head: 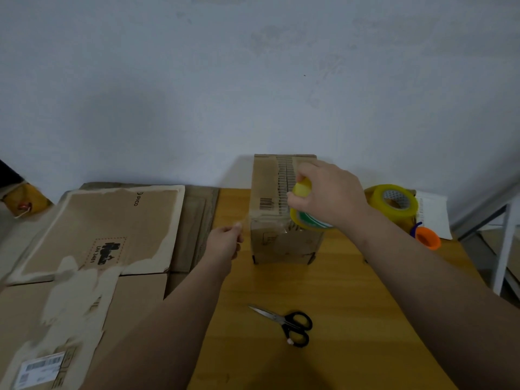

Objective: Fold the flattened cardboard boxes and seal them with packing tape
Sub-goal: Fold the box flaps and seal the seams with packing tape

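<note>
A small folded cardboard box (271, 209) stands on the wooden table (337, 291) against the wall, its top flaps closed. My right hand (329, 192) grips a yellow roll of packing tape (302, 218) over the box's near top edge. A clear strip of tape stretches left from the roll to my left hand (226, 242), which pinches its free end just left of the box. Flattened cardboard boxes (92, 235) lie stacked on the left.
Black-handled scissors (289, 325) lie on the table in front of the box. A second yellow tape roll (394, 202) and an orange-and-blue tool (426, 236) sit at the right, beside a white sheet. A metal frame stands past the table's right edge.
</note>
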`<action>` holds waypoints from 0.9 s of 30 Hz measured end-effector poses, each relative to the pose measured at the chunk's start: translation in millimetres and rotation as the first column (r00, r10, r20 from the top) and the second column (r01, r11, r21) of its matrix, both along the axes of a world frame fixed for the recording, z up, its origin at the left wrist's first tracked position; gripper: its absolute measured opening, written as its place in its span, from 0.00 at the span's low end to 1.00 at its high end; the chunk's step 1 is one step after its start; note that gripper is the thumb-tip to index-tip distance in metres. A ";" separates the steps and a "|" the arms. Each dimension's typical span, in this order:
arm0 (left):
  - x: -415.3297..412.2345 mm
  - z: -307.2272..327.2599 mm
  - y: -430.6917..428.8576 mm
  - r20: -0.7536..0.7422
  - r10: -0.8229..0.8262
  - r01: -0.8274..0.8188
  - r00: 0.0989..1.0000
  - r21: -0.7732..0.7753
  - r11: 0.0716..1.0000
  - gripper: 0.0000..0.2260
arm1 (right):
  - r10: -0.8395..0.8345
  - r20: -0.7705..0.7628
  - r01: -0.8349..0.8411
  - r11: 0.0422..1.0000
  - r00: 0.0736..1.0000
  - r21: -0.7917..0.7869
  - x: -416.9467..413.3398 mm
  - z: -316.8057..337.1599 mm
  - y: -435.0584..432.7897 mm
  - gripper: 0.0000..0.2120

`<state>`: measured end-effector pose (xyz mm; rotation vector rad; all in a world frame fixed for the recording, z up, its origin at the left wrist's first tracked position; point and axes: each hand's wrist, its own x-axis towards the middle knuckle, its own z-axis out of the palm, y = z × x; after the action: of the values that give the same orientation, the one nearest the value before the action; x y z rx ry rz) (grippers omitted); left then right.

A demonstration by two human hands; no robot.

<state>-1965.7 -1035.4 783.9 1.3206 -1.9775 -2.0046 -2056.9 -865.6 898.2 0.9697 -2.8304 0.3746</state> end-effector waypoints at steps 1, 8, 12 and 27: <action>-0.8 -0.2 2.4 0.020 -0.005 0.004 1.000 0.044 0.999 0.14 | -0.001 -0.001 0.001 1.000 1.000 0.006 0.1 0.1 -0.5 0.15; -11.2 7.9 9.2 0.118 -0.039 0.020 0.992 0.155 0.988 0.19 | 0.039 -0.026 -0.037 0.996 0.999 0.085 1.1 0.2 -8.7 0.15; -10.5 10.6 -2.2 0.283 -0.108 0.155 0.953 -0.150 0.976 0.32 | 0.032 -0.029 -0.029 0.995 0.999 0.090 -2.0 -0.2 -10.6 0.14; 5.4 -3.6 18.4 -0.137 -0.360 0.367 0.923 0.034 0.930 0.31 | -0.012 0.062 0.006 0.995 0.998 0.100 -10.1 4.7 -14.7 0.15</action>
<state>-1960.3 -1017.0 780.4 0.8490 -2.2518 -2.2475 -2067.0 -880.3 902.9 0.9798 -2.9341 0.2688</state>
